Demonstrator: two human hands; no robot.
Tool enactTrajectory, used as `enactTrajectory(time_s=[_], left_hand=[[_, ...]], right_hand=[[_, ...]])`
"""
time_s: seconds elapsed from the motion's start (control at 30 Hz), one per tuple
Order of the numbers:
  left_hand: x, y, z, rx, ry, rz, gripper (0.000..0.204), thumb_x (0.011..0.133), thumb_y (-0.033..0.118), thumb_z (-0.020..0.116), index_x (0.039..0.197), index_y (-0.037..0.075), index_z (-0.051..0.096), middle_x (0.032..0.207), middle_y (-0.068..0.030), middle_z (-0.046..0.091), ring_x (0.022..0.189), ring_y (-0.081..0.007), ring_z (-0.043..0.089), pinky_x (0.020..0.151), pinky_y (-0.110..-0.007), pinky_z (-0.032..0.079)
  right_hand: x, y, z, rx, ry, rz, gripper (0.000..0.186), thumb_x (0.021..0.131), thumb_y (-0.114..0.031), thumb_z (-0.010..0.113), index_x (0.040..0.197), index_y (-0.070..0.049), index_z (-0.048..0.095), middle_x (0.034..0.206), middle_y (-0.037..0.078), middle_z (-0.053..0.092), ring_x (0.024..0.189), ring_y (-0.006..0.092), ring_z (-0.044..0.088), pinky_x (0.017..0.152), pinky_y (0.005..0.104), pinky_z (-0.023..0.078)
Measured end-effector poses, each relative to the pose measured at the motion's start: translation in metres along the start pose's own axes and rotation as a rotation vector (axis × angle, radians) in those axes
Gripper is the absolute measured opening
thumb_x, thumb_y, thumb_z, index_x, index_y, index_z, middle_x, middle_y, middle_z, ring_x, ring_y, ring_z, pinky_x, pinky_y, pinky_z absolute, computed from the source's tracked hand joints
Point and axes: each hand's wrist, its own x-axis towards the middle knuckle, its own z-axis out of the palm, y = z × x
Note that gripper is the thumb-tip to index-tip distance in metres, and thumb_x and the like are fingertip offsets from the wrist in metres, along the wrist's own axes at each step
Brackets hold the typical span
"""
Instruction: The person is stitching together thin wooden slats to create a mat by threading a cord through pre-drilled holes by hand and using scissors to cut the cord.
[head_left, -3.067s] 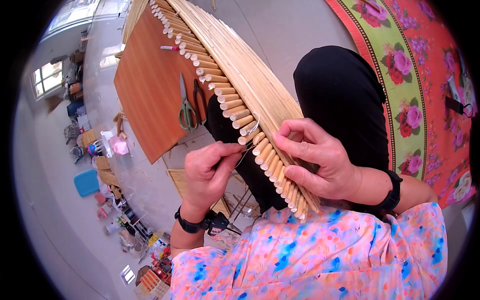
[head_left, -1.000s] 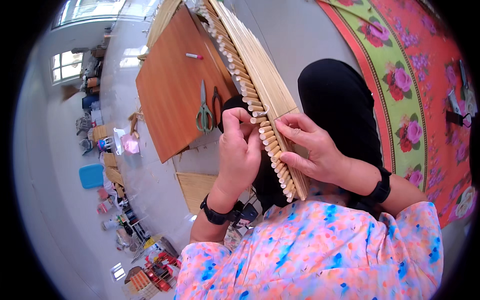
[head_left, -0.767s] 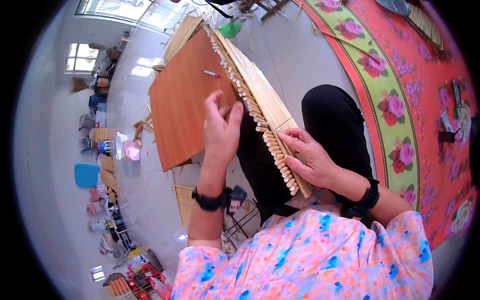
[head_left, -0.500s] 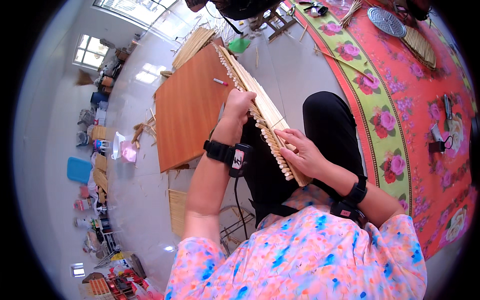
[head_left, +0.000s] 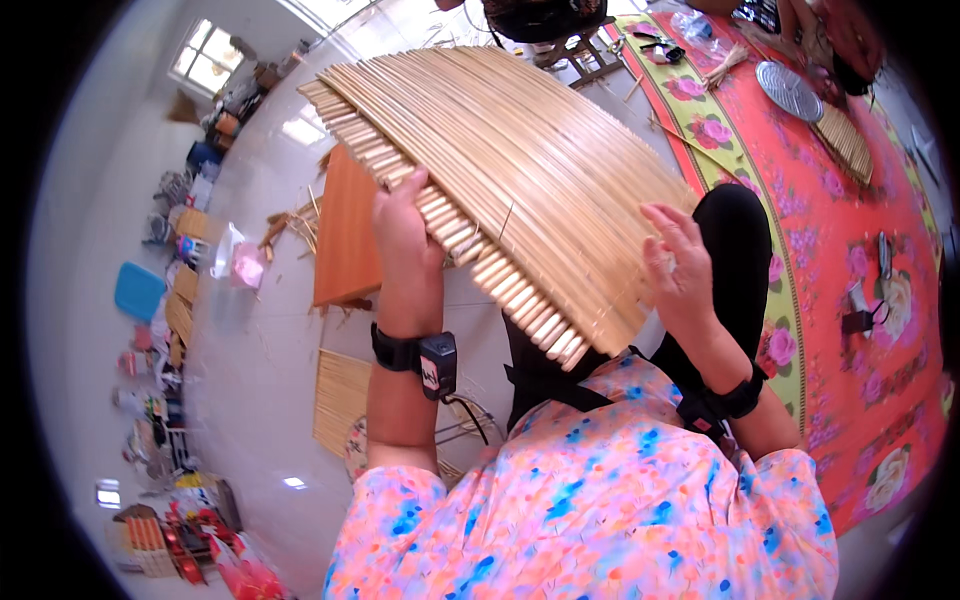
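One view only — a fisheye camera on the person's head, looking steeply down over the chest and forearms. It sits close to the mat (head_left: 520,170) and both hands; the floor (head_left: 270,330) and table (head_left: 345,235) lie farther below, and straight edges bend toward the dark rim.

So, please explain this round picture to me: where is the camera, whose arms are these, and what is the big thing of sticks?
The camera sits on a person's head and looks down, so the arms coming up from the lower edge are that person's own. Its wide lens bends straight lines near the rim. There is no machine, only two bare hands. The left hand grips the edge of a mat of thin bamboo sticks, bound side by side. The right hand lies open against the mat's right side. Each wrist wears a black band. Below the mat stands a low orange table on a pale floor. On the right lies a red flowered cloth.
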Motion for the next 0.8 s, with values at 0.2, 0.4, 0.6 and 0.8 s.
enactTrajectory(time_s=[0.2,0.4,0.6,0.8], left_hand=[[0.019,0.019,0.035,-0.244,0.013,-0.133,0.027,0.096,0.007,0.05,0.119,-0.009,0.05,0.113,-0.0204,0.061,0.101,-0.0297,0.064,0.093,-0.042,0.053],[-0.011,-0.002,0.044,0.002,-0.206,0.049,0.019,0.1,0.013,0.046,0.104,-0.006,0.049,0.097,-0.0175,0.057,0.083,-0.0296,0.063,0.072,-0.048,0.059],[-0.04,-0.033,0.044,-0.463,0.066,-0.493,0.02,0.1,0.014,0.047,0.11,-0.004,0.047,0.103,-0.0157,0.057,0.092,-0.0301,0.061,0.083,-0.049,0.056],[-0.079,-0.049,0.028,-0.522,0.133,-0.494,0.035,0.099,0.009,0.049,0.132,-0.002,0.042,0.129,-0.0178,0.054,0.119,-0.032,0.054,0.103,-0.051,0.045]], right_hand=[[0.032,-0.031,-0.038,0.09,0.114,-0.211,0.065,0.105,-0.046,0.026,0.121,0.004,0.064,0.125,0.016,0.059,0.122,0.0276,0.051,0.105,0.0373,0.036],[0.058,-0.038,-0.057,0.035,0.248,-0.293,0.083,0.102,-0.061,0.011,0.122,0.003,0.061,0.12,0.017,0.061,0.12,0.0278,0.052,0.107,0.0407,0.033],[0.043,-0.034,-0.071,0.035,0.318,-0.352,0.089,0.098,-0.067,0.009,0.12,0.003,0.06,0.11,0.012,0.061,0.115,0.0255,0.05,0.104,0.041,0.033],[0.029,-0.024,-0.081,0.023,0.173,-0.339,0.092,0.096,-0.07,0.01,0.119,0.004,0.06,0.1,0.01,0.061,0.111,0.0252,0.05,0.101,0.0416,0.035]])
